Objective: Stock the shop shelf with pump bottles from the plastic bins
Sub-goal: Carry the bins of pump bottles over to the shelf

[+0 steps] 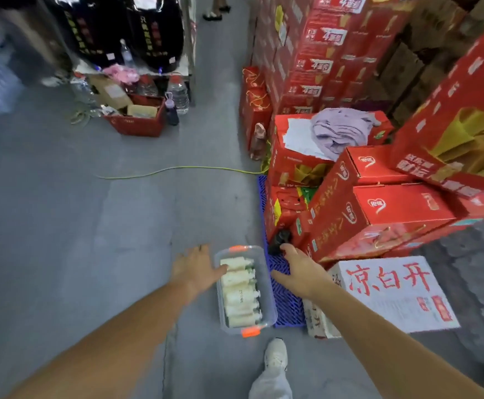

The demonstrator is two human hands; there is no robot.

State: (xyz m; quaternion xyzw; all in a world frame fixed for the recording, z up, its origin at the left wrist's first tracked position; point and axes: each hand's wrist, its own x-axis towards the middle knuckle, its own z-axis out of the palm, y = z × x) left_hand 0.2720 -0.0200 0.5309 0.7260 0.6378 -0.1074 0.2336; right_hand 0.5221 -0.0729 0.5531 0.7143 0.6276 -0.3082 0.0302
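Observation:
A clear plastic bin (267, 289) with orange clips stands on the grey floor below me, filled with several white pump bottles (239, 295) lying in a row. My left hand (196, 267) is stretched out at the bin's left rim, fingers straight, thumb near the top bottle. My right hand (298, 269) reaches over the bin's right side, fingers loosely spread and holding nothing. No shelf is in view.
Stacked red cartons (379, 208) on a blue pallet (286, 300) crowd the right, with a white sign box (393, 292) in front. A red basket (137, 119) and water bottles stand farther back. A yellow cord (177, 169) crosses the floor. My shoe (275, 355) is beside the bin.

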